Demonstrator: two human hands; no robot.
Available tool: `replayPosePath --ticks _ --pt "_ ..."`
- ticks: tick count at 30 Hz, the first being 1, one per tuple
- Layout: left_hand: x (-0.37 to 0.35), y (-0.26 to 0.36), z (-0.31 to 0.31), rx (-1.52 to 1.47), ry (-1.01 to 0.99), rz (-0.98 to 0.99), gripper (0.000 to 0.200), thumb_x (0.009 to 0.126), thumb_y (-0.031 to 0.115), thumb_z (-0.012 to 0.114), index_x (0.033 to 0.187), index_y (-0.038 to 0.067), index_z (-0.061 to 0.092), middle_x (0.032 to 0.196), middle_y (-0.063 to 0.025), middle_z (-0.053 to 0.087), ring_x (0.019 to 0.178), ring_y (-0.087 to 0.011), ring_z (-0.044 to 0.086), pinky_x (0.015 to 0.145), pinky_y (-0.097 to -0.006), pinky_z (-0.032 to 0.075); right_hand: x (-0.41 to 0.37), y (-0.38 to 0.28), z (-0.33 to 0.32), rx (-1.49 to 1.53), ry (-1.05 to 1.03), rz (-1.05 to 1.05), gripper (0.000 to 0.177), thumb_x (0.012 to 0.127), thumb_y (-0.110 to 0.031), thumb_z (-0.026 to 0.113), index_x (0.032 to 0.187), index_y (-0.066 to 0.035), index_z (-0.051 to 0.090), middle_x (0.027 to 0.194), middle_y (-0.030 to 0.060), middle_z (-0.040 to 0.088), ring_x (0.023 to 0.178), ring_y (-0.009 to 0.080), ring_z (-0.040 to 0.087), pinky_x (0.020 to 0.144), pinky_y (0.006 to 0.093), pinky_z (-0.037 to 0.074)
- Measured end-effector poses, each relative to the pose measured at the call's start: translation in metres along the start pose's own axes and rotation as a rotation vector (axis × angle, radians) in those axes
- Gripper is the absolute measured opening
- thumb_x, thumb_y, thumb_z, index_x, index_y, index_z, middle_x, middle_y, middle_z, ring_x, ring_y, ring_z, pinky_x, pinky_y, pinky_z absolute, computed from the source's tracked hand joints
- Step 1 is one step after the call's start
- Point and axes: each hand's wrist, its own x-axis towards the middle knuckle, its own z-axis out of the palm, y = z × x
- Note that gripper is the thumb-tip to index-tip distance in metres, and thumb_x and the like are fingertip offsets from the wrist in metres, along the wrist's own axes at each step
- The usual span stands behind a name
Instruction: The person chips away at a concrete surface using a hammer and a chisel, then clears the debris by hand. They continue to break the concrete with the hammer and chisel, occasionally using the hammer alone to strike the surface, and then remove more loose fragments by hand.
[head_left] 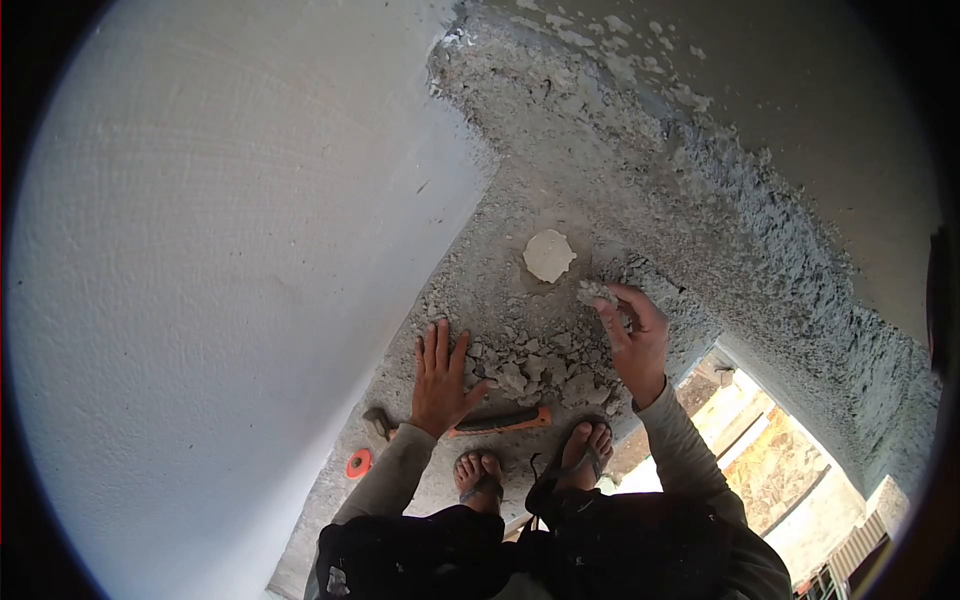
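My right hand (637,335) pinches a grey chunk of broken plaster (596,293) between thumb and fingers, just above the dusty floor. Left of the rubble, my left hand (438,385) rests palm down with its fingers stretched out, and nothing shows in it. Between the two hands lies a heap of grey plaster rubble (540,368). A hammer (500,422) with an orange and black handle lies in front of my feet, part of it hidden behind my left wrist. Beyond the heap is a pale round patch (549,256) in the floor.
A smooth pale wall (220,250) rises on the left. Rough, chipped masonry (640,150) runs along the far and right sides. An opening (770,450) at the lower right shows bright ground outside. A round red object (358,463) lies near the left wall.
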Motion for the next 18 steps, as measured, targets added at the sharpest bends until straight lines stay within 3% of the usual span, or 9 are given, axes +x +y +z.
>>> replayPosePath --ticks 3,8,14,18 --pt "0.0 0.001 -0.002 0.006 0.0 0.007 0.09 0.081 0.046 0.072 0.149 0.004 0.03 0.157 -0.0279 0.012 0.146 -0.0465 0.01 0.118 -0.0589 0.01 0.027 0.001 0.026 0.053 -0.041 -0.083 0.023 0.087 -0.011 0.071 0.106 0.002 0.065 0.096 0.0161 0.069 0.084 0.0283 0.069 0.075 0.0356 0.052" --pt "0.0 -0.001 -0.002 0.024 0.008 0.017 0.088 0.084 0.05 0.068 0.149 0.004 0.029 0.157 -0.0288 0.012 0.146 -0.0476 0.01 0.118 -0.0594 0.011 0.043 0.002 0.04 -0.188 -0.03 -0.334 0.021 0.085 -0.004 0.067 0.105 -0.001 0.064 0.098 0.0175 0.067 0.09 0.0359 0.064 0.079 0.0388 0.051" --pt "0.0 -0.002 0.0 0.04 0.013 0.031 0.087 0.085 0.051 0.066 0.149 0.004 0.029 0.157 -0.029 0.012 0.146 -0.048 0.01 0.117 -0.0604 0.011 0.01 0.011 0.008 -0.164 -0.071 -0.13 0.02 0.084 0.001 0.063 0.103 -0.001 0.065 0.1 0.0161 0.066 0.094 0.0341 0.062 0.082 0.0398 0.05" --pt "0.0 -0.002 0.0 0.012 0.003 0.028 0.088 0.084 0.049 0.068 0.149 0.004 0.029 0.157 -0.029 0.012 0.146 -0.0481 0.009 0.117 -0.0607 0.01 -0.015 0.021 -0.015 -0.242 -0.043 -0.17 0.022 0.082 0.002 0.064 0.104 -0.001 0.064 0.101 0.0148 0.067 0.095 0.0334 0.062 0.084 0.0395 0.05"
